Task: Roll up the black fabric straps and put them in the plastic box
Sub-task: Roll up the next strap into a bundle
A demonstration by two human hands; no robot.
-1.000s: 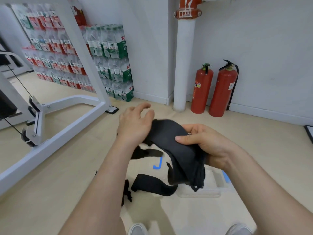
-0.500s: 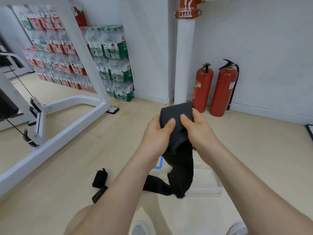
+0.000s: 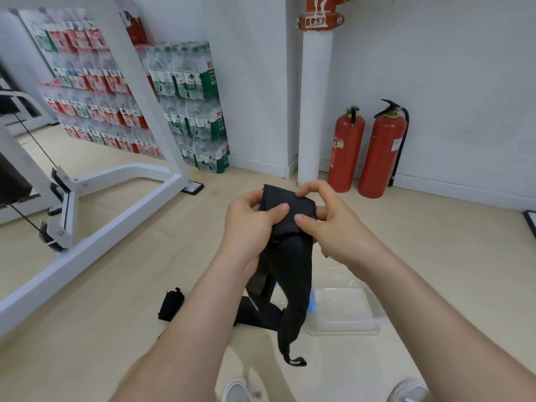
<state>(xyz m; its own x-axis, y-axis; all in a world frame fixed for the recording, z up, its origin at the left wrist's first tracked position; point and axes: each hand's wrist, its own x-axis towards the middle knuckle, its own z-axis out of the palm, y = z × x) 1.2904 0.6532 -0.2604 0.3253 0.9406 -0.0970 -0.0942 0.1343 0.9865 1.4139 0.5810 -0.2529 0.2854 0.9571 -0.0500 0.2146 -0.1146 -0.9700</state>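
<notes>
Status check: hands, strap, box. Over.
Left hand and right hand both pinch black strap at its folded top, tail hanging. Plastic box on floor beneath. Rolled strap and loose strap lie left of box, nothing blocking.

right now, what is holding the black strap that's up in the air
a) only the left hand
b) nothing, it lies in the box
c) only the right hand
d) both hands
d: the left hand and the right hand both pinch the folded top of the black strap, while its tail hangs down in front of the plastic box on the floor.
</notes>
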